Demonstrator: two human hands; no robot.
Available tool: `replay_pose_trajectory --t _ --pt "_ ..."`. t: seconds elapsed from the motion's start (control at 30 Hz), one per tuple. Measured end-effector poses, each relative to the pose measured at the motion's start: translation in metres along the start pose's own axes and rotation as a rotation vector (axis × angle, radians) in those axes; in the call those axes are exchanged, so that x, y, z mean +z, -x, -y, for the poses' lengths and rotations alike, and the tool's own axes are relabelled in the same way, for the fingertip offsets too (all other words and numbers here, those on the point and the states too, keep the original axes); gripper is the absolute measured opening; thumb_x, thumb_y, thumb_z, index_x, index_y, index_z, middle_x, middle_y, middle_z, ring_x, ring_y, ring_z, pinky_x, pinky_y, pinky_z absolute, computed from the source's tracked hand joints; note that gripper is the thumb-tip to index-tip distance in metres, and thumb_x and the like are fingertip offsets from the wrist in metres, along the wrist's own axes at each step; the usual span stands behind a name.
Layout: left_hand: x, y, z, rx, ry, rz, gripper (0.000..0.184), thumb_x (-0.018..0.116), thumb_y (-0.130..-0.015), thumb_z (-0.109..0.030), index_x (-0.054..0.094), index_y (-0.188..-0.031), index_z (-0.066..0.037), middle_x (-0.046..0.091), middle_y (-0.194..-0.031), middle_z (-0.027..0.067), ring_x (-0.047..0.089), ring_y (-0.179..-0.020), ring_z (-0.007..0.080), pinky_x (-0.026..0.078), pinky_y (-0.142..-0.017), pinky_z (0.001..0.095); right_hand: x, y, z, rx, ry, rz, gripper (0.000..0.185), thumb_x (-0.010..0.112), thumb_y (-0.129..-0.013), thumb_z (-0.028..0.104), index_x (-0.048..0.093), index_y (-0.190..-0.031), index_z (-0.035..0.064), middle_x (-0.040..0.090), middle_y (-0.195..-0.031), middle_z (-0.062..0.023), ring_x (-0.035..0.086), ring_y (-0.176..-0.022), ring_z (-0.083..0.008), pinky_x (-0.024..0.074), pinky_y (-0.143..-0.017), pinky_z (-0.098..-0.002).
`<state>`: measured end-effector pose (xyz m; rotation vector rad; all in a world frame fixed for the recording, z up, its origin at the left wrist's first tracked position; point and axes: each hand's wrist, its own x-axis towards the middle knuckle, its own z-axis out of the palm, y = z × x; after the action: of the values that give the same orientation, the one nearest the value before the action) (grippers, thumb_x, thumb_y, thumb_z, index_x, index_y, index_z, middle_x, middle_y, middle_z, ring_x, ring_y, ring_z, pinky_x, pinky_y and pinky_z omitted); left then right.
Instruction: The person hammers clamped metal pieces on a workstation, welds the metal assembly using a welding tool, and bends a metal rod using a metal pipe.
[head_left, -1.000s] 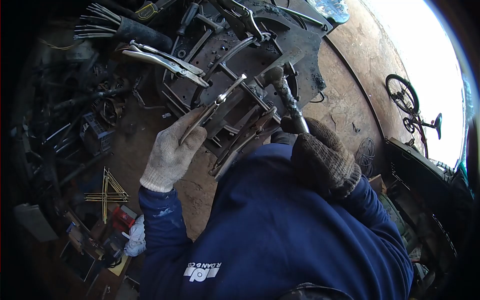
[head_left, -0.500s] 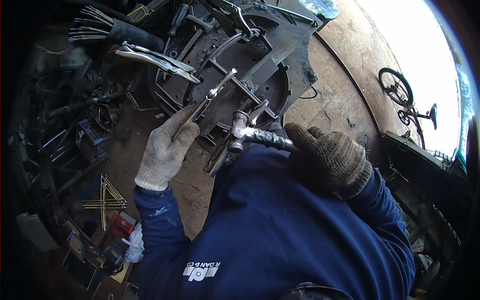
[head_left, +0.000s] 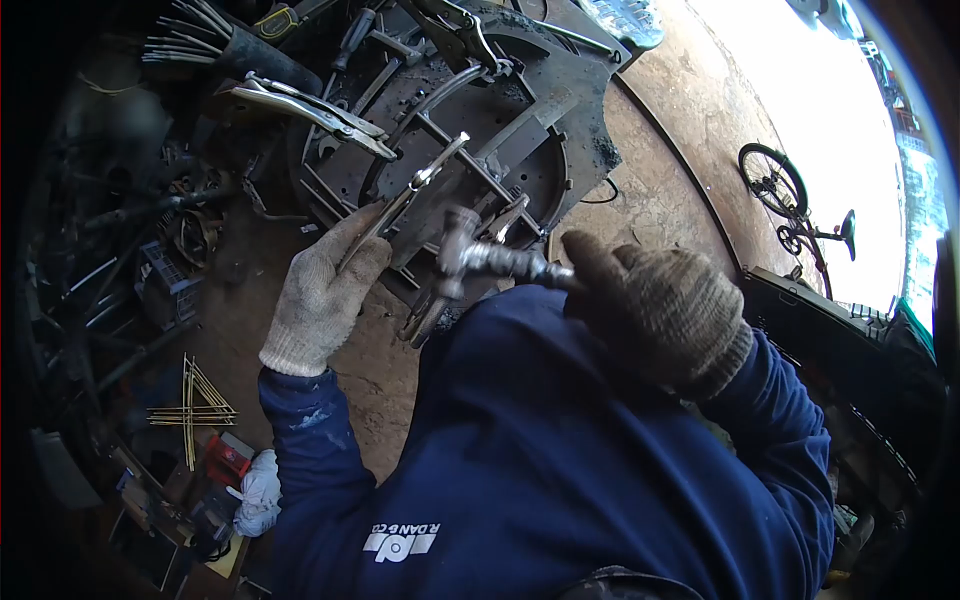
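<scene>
In a pale knitted glove, my left hand (head_left: pixel 325 290) is closed round the handles of locking pliers (head_left: pixel 408 192), whose jaws point up and right over the metal frame. My right hand (head_left: pixel 665 315), in a darker brown glove, grips a metal hammer (head_left: pixel 500 262) by its handle. The hammer head, slightly blurred, hangs above the lower edge of the frame, left of the right hand. Beneath is a dark steel plate (head_left: pixel 590 130) bearing bars and a curved rod. Another pair of locking pliers (head_left: pixel 310 112) is clamped at the plate's left side.
A screwdriver (head_left: pixel 355 38) lies at the plate's top, near a holder of thin rods (head_left: pixel 262 62). Crossed yellow rods (head_left: pixel 190 412) and a white cloth (head_left: pixel 260 492) are at lower left. A bicycle (head_left: pixel 790 200) stands at right; scrap metal fills the left.
The hammer has swung from over the frame's right part down and left, turning nearly sideways in my right hand. My left hand keeps its grip on the pliers. The whole view has shifted slightly.
</scene>
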<state>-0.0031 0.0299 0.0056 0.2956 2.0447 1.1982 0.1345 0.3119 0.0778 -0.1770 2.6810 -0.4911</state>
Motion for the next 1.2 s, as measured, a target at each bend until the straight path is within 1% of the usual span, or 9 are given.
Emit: replay_pose_trajectory --t 0.17,0.2,0.3,0.5,0.57,0.83,1.03,1.1,1.2 --pt "-0.002 0.000 -0.002 -0.004 -0.056 0.020 0.048 0.061 -0.102 -0.024 0.054 -0.139 0.004 0.070 -0.117 0.0117 0.063 -0.108 0.0137 0.049 -0.096 0.0290 0.015 0.003 -0.002 -0.187 0.037 -0.057 0.038 0.058 -0.099 0.025 0.050 -0.130 0.0050 0.066 -0.079 -0.0175 0.067 -0.061 -0.0315 0.0524 -0.051 -0.0458" --pt "-0.001 0.001 -0.001 -0.004 -0.057 0.021 0.048 0.061 -0.102 -0.024 0.054 -0.139 0.004 0.070 -0.117 0.0117 0.063 -0.108 0.0137 0.049 -0.096 0.0290 0.013 -0.013 -0.007 0.152 0.036 0.082 0.039 0.058 -0.099 0.024 0.050 -0.132 0.0052 0.064 -0.076 -0.0172 0.066 -0.062 -0.0310 0.0519 -0.050 -0.0442" --pt "-0.002 0.001 0.001 0.001 -0.055 -0.001 0.047 0.062 -0.101 -0.025 0.054 -0.139 0.003 0.070 -0.120 0.0125 0.063 -0.110 0.0142 0.049 -0.097 0.0293 0.031 -0.002 -0.018 -0.060 -0.035 -0.094 0.037 0.058 -0.099 0.025 0.053 -0.130 0.0062 0.063 -0.073 -0.0142 0.066 -0.062 -0.0293 0.0521 -0.050 -0.0441" --pt "-0.001 0.000 0.000 -0.020 0.029 0.019 0.048 0.062 -0.101 -0.026 0.055 -0.139 0.002 0.069 -0.121 0.0127 0.063 -0.111 0.0153 0.048 -0.099 0.0300 -0.007 0.001 0.019 -0.242 0.127 0.031 0.032 0.058 -0.099 0.020 0.055 -0.128 0.0086 0.064 -0.077 -0.0113 0.066 -0.063 -0.0276 0.0554 -0.055 -0.0420" --pt "-0.001 0.001 0.000 -0.015 -0.035 0.010 0.048 0.062 -0.101 -0.026 0.054 -0.139 0.003 0.069 -0.121 0.0132 0.063 -0.111 0.0157 0.048 -0.099 0.0307 0.013 -0.015 -0.019 0.124 -0.140 0.050 0.029 0.060 -0.098 0.025 0.055 -0.122 0.0086 0.065 -0.079 -0.0113 0.068 -0.066 -0.0281 0.0561 -0.057 -0.0419" --pt "-0.001 0.001 -0.006 -0.049 0.008 0.023 0.047 0.060 -0.101 -0.022 0.054 -0.140 0.004 0.069 -0.121 0.0150 0.063 -0.111 0.0163 0.049 -0.097 0.0299 -0.003 0.003 0.012 -0.271 0.058 -0.072 0.039 0.066 -0.095 0.033 0.056 -0.124 0.0087 0.067 -0.076 -0.0126 0.068 -0.063 -0.0319 0.0539 -0.052 -0.0463" --pt "-0.001 -0.001 -0.005 -0.067 -0.019 -0.016 0.046 0.061 -0.101 -0.020 0.054 -0.139 0.004 0.069 -0.121 0.0148 0.064 -0.111 0.0157 0.049 -0.097 0.0292 0.016 -0.017 -0.018 0.058 0.037 0.054 0.041 0.064 -0.097 0.031 0.055 -0.126 0.0046 0.068 -0.078 -0.0150 0.067 -0.064 -0.0318 0.0543 -0.055 -0.0424" --pt "0.001 0.000 -0.005 -0.087 -0.018 -0.004 0.046 0.061 -0.101 -0.020 0.054 -0.139 0.004 0.069 -0.121 0.0147 0.064 -0.111 0.0159 0.050 -0.097 0.0295 0.022 -0.006 -0.014 -0.261 -0.216 -0.145 0.042 0.063 -0.097 0.030 0.055 -0.128 0.0029 0.067 -0.078 -0.0145 0.066 -0.063 -0.0304 0.0527 -0.054 -0.0428" --pt "-0.001 0.001 -0.003 -0.074 -0.007 0.006 0.046 0.062 -0.100 -0.020 0.055 -0.139 0.004 0.069 -0.121 0.0138 0.064 -0.110 0.0155 0.050 -0.096 0.0298 0.007 0.003 0.000 -0.304 0.075 -0.137 0.040 0.063 -0.098 0.029 0.056 -0.129 0.0049 0.067 -0.078 -0.0116 0.065 -0.061 -0.0280 0.0530 -0.053 -0.0402"
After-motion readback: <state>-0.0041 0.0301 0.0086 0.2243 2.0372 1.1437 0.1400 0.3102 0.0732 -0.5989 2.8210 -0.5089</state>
